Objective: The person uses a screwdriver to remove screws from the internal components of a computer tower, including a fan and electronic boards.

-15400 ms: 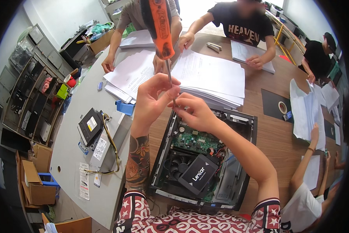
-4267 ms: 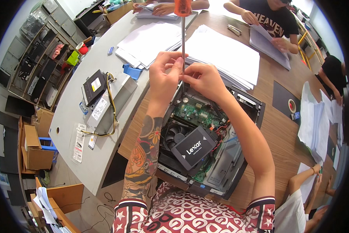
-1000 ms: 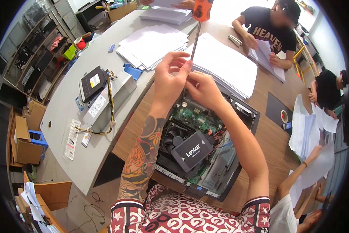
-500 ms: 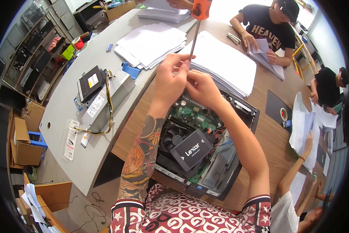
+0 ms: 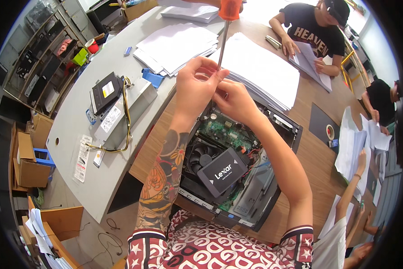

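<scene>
Basically, the screwdriver [image 5: 225, 36] points near upright above the left hand [image 5: 196, 85], orange handle [image 5: 229, 10] up, long axis leaning slightly right, lower end hidden by fingers. Left hand has fingers curled, thumb in, pinching the shaft [image 5: 222, 54]. Right hand [image 5: 235, 101] bends in just beside, fingers mostly closed; can't tell its hold. Uncovered computer case [image 5: 260, 190] sits below both hands.
</scene>
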Tool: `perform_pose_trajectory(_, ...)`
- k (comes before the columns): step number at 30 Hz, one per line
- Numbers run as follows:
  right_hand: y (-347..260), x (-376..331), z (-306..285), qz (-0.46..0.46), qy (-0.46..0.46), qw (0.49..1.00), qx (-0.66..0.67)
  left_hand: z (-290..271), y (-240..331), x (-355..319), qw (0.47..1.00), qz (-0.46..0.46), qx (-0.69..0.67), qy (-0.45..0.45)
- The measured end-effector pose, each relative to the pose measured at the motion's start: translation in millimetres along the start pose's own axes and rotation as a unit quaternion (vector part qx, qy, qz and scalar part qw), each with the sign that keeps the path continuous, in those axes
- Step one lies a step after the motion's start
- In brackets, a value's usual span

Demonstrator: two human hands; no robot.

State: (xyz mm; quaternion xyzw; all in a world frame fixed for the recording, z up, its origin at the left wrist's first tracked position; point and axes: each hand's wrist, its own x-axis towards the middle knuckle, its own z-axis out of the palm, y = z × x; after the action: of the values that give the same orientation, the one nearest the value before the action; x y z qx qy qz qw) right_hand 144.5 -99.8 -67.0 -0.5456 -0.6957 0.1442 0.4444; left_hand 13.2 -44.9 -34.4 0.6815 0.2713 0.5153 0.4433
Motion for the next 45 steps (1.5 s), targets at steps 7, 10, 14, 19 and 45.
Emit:
perform_pose_trajectory(7,1,4,0,-0.011,0.000,1.000,0.000,-6,0,0,0.999,-0.026,-0.032,-0.032)
perform_pose_trajectory(10,0,4,-1,-0.019,0.002,1.000,-0.004,-4,6,-1,0.998,-0.030,-0.042,-0.044)
perform_pose_trajectory(14,-2,4,-5,-0.012,-0.001,1.000,-0.026,-1,7,-1,0.998,-0.049,-0.032,-0.018)
perform_pose_trajectory(19,-4,3,-3,-0.009,0.003,1.000,-0.018,-2,7,-1,0.998,-0.064,-0.011,0.008)
perform_pose_trajectory(45,-8,2,-15,-0.045,0.037,0.995,-0.085,1,15,-3,0.996,-0.053,-0.070,-0.034)
